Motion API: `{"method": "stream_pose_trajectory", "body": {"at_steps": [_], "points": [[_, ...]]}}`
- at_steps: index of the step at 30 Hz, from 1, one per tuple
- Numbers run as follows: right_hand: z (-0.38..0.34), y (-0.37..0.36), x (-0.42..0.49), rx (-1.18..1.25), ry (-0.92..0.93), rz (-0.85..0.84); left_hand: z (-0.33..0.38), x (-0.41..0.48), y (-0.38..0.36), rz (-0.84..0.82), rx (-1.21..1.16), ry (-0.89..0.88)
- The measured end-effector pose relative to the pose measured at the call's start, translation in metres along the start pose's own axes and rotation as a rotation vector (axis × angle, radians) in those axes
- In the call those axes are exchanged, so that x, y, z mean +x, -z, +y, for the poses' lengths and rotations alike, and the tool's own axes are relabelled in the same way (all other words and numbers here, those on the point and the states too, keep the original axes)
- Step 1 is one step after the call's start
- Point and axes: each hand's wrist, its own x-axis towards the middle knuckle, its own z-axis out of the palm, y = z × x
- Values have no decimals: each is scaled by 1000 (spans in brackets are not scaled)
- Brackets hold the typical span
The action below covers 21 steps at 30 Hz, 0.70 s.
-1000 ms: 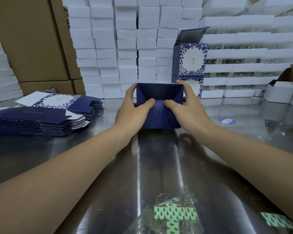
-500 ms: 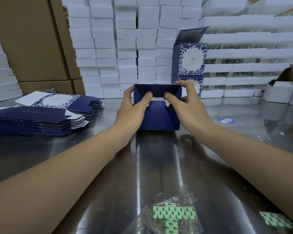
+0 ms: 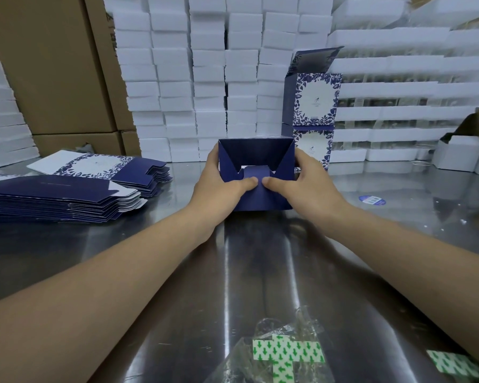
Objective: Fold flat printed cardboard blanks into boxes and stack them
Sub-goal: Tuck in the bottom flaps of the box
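On steel table (image 3: 426, 194), half-folded navy box (image 3: 260, 201)

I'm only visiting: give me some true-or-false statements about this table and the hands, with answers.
1. Both the left hand and the right hand grip the dark blue cardboard box. True.
2. The stack of flat dark blue cardboard blanks lies to the person's right. False: it lies to the left.
3. Two finished blue-and-white printed boxes stand stacked behind the held box. True.
4. The top finished box is closed. False: its lid flap stands open.
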Motion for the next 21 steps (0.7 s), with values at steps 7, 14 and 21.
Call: {"method": "stream_pose_trajectory", "body": {"at_steps": [7, 14, 21], "points": [[-2, 0, -2, -19, 21, 11, 4, -3, -1, 2, -34, -16], [-16, 0, -5, 134, -87, 36, 22, -6, -2, -66, -211, 98], [-18, 6, -5, 239, 92, 110, 29, -6, 7, 152, -222, 5]]}}
